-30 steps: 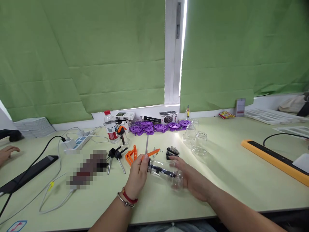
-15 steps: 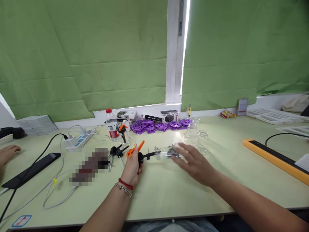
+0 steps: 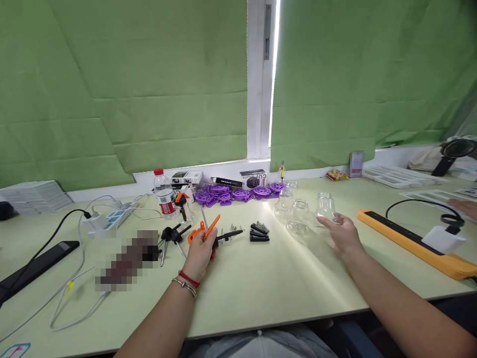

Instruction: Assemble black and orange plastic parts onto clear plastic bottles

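My left hand [image 3: 201, 248] is closed around an orange-and-black bottle top, whose black stem [image 3: 231, 235] points right; part of it is hidden by my fingers. Orange pieces [image 3: 194, 232] lie just behind this hand. At the right, my right hand [image 3: 345, 233] grips a small clear glass jar [image 3: 325, 205], upright with its mouth uncovered. Two more glass jars [image 3: 299, 214] stand close on its left. Between my hands lie several black parts [image 3: 259, 233] with metal springs [image 3: 263, 226]. Black pieces with metal rods [image 3: 172, 233] rest left of my left hand.
Purple plastic parts [image 3: 241, 195] line the back, beside small boxes [image 3: 254, 180] and a red-capped water bottle [image 3: 164, 196]. Left are a blurred dark object [image 3: 126, 261], cables and a power strip [image 3: 118, 220]. An orange-and-black bar [image 3: 410, 243] lies right. Another person's hand [image 3: 464, 206] shows far right.
The glass jar has come off the stem. My right hand has carried it right, beside the other jars. My left hand still holds the top. The view has turned slightly right.
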Available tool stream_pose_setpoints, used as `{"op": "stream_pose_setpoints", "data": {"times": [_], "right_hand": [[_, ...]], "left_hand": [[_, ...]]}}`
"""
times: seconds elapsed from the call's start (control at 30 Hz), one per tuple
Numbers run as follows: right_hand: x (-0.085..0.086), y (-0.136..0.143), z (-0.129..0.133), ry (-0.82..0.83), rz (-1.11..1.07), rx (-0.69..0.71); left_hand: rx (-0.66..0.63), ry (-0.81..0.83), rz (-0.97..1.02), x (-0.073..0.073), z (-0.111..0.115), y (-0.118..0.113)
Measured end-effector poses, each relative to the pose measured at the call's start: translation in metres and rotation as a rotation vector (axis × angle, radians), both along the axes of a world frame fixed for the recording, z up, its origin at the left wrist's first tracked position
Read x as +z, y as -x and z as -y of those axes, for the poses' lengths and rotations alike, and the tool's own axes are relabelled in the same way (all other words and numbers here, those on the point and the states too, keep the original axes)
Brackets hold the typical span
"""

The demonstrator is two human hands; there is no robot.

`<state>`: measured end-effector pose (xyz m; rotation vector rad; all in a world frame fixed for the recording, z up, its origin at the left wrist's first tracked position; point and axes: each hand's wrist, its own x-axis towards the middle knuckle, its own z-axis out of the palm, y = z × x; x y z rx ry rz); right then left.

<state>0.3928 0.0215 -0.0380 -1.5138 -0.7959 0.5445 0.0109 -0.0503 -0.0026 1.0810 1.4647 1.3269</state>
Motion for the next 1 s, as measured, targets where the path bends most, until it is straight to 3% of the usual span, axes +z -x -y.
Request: {"op": "stream_pose_setpoints", "data": {"times": [0.1,0.27,0.4,0.57,0.7,0.8,0.9,1.0], "right_hand": [[-0.009,-0.003,-0.003,0.105,0.010,0.018],[-0.015,-0.002,-0.006,0.117,0.136,0.077],[-0.012,0.003,-0.002,0.126,0.203,0.142],[-0.005,0.004,0.001,0.115,0.131,0.275],[0.013,0.008,0.013,0.026,0.274,0.052],[0.039,0.032,0.032,-0.289,0.579,-0.027],[0.065,0.077,0.044,-0.493,0.778,0.256],[0.077,0.131,0.042,-0.397,0.879,0.623]], "left_hand": [[-0.025,0.041,-0.014,-0.001,0.001,-0.001],[-0.061,0.070,-0.014,-0.001,0.002,-0.002],[-0.081,0.060,-0.012,-0.003,0.002,-0.002],[-0.089,0.043,0.000,-0.006,0.003,-0.001],[-0.071,0.098,0.046,-0.001,0.004,-0.002],[-0.106,0.126,0.023,0.012,0.001,-0.002],[-0.139,0.079,-0.096,0.030,-0.008,-0.004],[-0.161,0.053,-0.107,0.044,-0.019,-0.011]]}}
